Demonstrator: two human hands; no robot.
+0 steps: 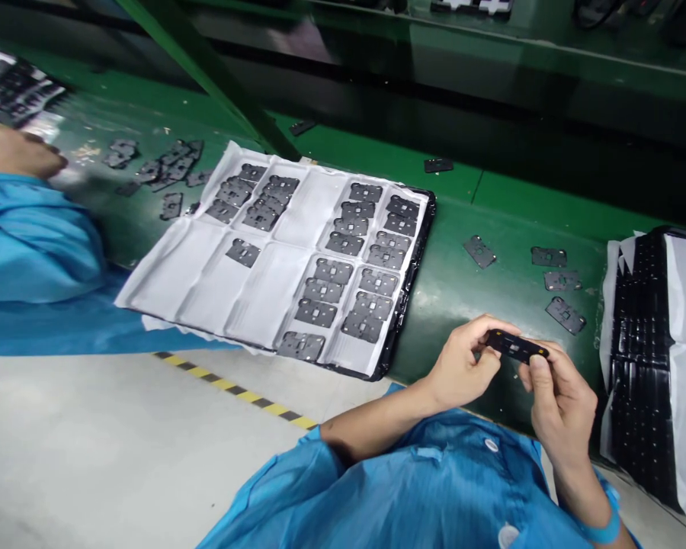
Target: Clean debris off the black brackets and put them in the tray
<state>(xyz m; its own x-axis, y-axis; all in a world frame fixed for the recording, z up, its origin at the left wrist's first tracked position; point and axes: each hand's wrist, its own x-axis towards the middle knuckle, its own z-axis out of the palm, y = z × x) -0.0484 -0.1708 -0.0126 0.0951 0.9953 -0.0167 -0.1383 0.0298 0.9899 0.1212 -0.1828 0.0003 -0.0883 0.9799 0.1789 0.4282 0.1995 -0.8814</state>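
Between my two hands I hold a small black plastic plate (514, 347) with a little window in its middle and gold-coloured spots near its ends. My left hand (463, 362) pinches its left end, and my right hand (563, 400) grips the right end with the thumb on its face. Beyond my hands, several similar loose plates (549, 257) lie on the green bench. To the left, a tray (206, 271) lined with white sheet holds many such plates in its compartments; some compartments there are bare.
A stack of black trays with white liners (643, 328) stands at the right. At the far left, a co-worker's hand (17, 152) rests near a pile of black plates (171, 164). A green post (206, 72) rises behind the tray.
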